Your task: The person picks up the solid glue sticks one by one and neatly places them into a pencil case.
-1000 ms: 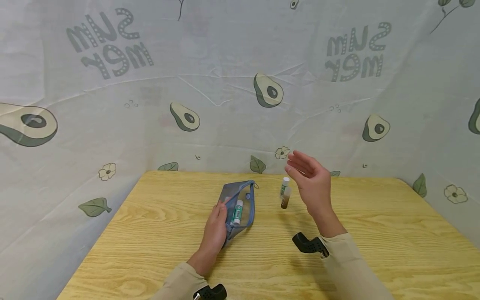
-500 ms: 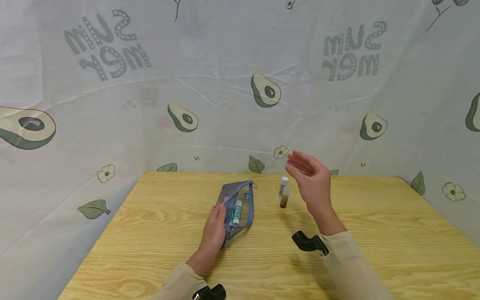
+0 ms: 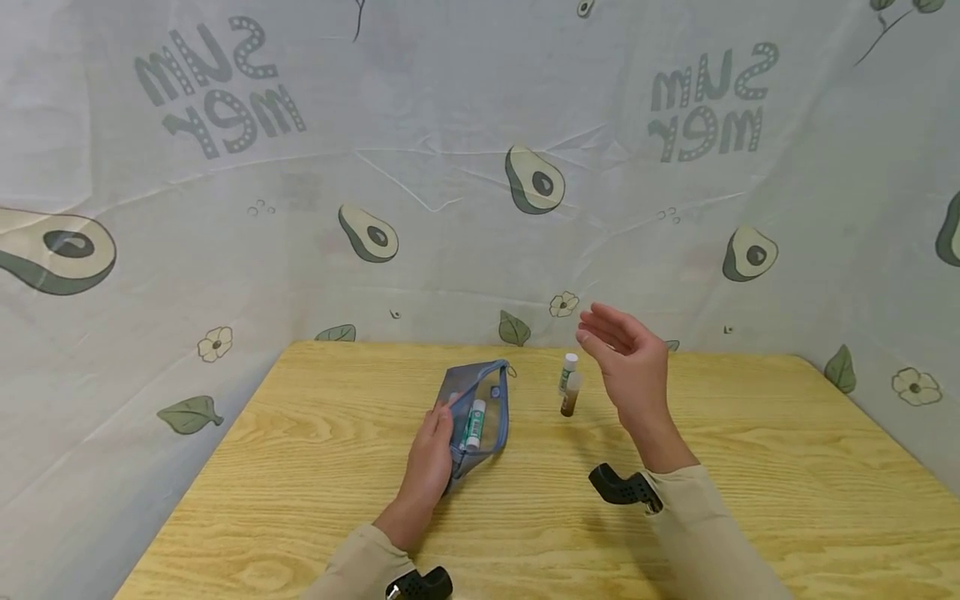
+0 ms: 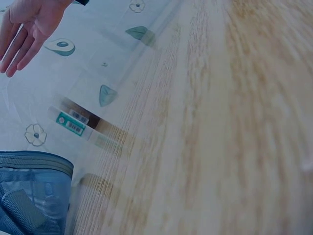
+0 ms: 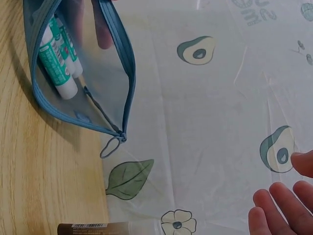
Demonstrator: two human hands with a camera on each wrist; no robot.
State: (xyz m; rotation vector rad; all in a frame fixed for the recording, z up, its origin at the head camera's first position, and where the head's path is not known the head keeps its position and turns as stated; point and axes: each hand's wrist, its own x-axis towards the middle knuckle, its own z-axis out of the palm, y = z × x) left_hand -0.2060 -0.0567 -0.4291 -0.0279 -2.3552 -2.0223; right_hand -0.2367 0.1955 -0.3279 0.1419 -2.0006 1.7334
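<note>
My left hand (image 3: 430, 458) grips a blue mesh zip pouch (image 3: 459, 380) by its left side, thumb in front. The pouch's mouth gapes to the right, its zip undone. Inside lie green-and-white glue sticks (image 5: 55, 63), stacked side by side in the right wrist view. To the right of the pouch, a white-capped green glue stick (image 3: 569, 364) stands upright on the table. Just in front of it stands a brown tube with a clear cap (image 3: 570, 402). My right hand (image 3: 636, 371) is raised to the right of these two, fingers extended and slightly bent, holding nothing.
The wood-grain table (image 3: 315, 500) reaches back to a pale hanging cloth (image 3: 450, 192) printed with avocados and leaves. A black wrist camera (image 3: 622, 487) sits on the right sleeve, and another black camera (image 3: 423, 585) on the left one.
My right hand has shifted very slightly to the right. The left hand and pouch keep their place, and both standing tubes stay put.
</note>
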